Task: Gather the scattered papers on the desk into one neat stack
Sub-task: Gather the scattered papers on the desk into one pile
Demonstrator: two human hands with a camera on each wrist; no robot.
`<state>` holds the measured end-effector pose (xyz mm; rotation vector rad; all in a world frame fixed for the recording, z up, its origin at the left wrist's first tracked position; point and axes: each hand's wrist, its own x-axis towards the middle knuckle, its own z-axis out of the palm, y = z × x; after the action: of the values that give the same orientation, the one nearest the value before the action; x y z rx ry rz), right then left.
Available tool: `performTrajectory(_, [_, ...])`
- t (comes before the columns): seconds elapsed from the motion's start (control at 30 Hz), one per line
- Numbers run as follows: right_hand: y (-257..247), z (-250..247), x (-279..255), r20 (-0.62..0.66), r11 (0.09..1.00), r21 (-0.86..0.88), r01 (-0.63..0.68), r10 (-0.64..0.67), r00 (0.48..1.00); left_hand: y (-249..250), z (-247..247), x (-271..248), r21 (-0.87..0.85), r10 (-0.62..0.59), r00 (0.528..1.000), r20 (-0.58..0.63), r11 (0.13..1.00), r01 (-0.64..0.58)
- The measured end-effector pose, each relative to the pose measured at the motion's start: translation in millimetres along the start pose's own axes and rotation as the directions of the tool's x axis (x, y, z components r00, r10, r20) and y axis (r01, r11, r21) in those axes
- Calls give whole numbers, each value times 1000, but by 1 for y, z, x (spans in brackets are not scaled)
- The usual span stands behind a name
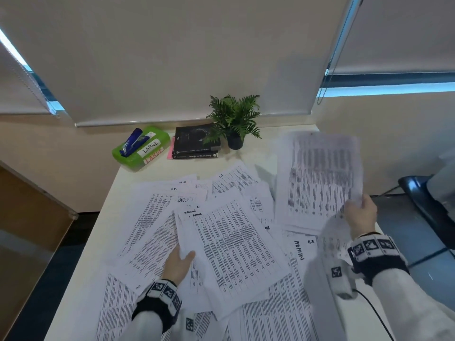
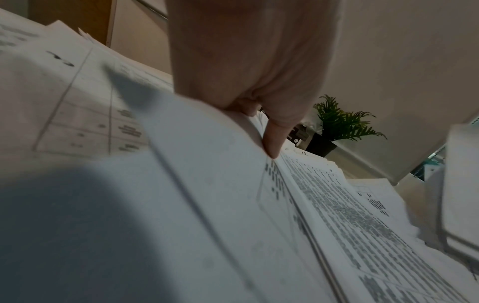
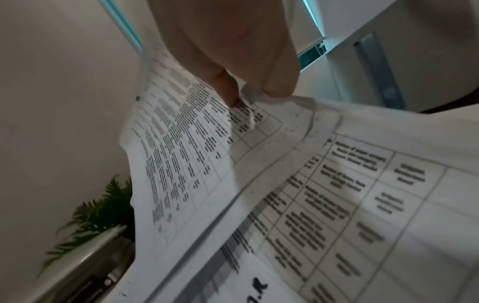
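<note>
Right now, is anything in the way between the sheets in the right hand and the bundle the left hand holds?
Nothing visible does. The right hand holds its lifted sheets above loose papers only; the left hand grips the bundle beside them.

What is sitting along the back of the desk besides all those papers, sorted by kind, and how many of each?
Books: 2, stacked
Potted plant: 1
Green box: 1
Blue stapler: 1, on the box
Total: 5
A pink edge shows beside the books; I cannot tell what it is.

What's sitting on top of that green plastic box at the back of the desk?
A blue stapler lies on the green box, beside a white label reading LARGE. The lid hides whatever is inside.
</note>
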<state>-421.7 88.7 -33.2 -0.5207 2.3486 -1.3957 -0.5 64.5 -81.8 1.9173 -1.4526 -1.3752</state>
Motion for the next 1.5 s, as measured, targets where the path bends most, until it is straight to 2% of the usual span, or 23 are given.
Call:
performTrajectory(0.1, [-5, -2, 6, 27, 984, 152, -90, 86, 996, 3, 0, -4, 15, 12, 1000, -4, 1000, -12])
performTrajectory(0.17, [-5, 1, 7, 82, 983, 123, -134, 125, 989, 4, 0, -4, 21, 11, 1000, -12, 1000, -11])
performTrajectory(0.2, [-7, 1, 4, 92, 988, 105, -113, 103, 990, 4, 0, -4, 23, 11, 1000, -15, 1000, -10])
performTrajectory(0.3, [-28, -3, -5, 11, 993, 72, 90, -91, 996, 5, 1, -5, 30, 7, 1000, -19, 1000, -7])
performTrajectory(0.37, [-61, -9, -17, -12, 967, 134, 217, -217, 976, 7, 2, -6, 38, -8, 1000, -19, 999, 8])
performTrajectory(0.43, [-97, -18, -29, 22, 922, 281, 268, -285, 958, 8, 2, -7, 38, -14, 1000, -14, 999, 14])
performTrajectory(0.53, [-135, -25, -41, 118, 852, 486, 197, -287, 951, 7, 1, -6, 41, -26, 999, -19, 999, 27])
performTrajectory(0.67, [-132, 6, -46, 319, 850, 525, -37, -156, 935, 7, -1, -7, 26, -33, 999, 19, 999, 33])
performTrajectory(0.77, [-94, 47, -60, 498, 915, 372, -156, -56, 865, 10, -3, -6, -10, -48, 999, 22, 999, 48])
performTrajectory(0.83, [-67, 68, -79, 560, 956, 229, -181, 23, 828, 11, -5, -5, -81, -77, 996, 43, 994, 80])
performTrajectory(0.97, [-22, 95, -118, 614, 991, -111, -68, 123, 780, 2, -6, 5, -317, -175, 979, 101, 927, 198])
performTrajectory(1.07, [-8, 109, -133, 685, 956, -293, 27, 190, 703, -1, -5, 9, -350, -180, 970, 161, 909, 227])
performTrajectory(1.13, [-9, 117, -146, 734, 928, -360, 99, 216, 644, 9, -4, 0, -288, -132, 974, 187, 940, 182])
performTrajectory(1.2, [-10, 123, -157, 776, 924, -352, 148, 200, 598, 10, 0, -3, -208, -76, 985, 155, 972, 108])
performTrajectory(1.27, [-9, 124, -162, 787, 942, -303, 148, 159, 596, 4, 3, 0, -137, -30, 993, 111, 990, 45])
performTrajectory(1.33, [-8, 116, -160, 773, 953, -280, 115, 153, 616, -2, 2, 2, -110, -18, 998, 60, 994, 24])
performTrajectory(1.37, [-5, 109, -158, 769, 953, -291, 85, 181, 613, -4, 2, 2, -106, -30, 998, 48, 994, 35])
performTrajectory(1.43, [4, 91, -156, 780, 931, -360, 60, 266, 566, -8, 3, 4, -114, -29, 999, 43, 993, 34])
performTrajectory(1.5, [18, 73, -157, 793, 868, -465, 171, 323, 517, -9, 6, 6, -110, -29, 999, 40, 993, 33])
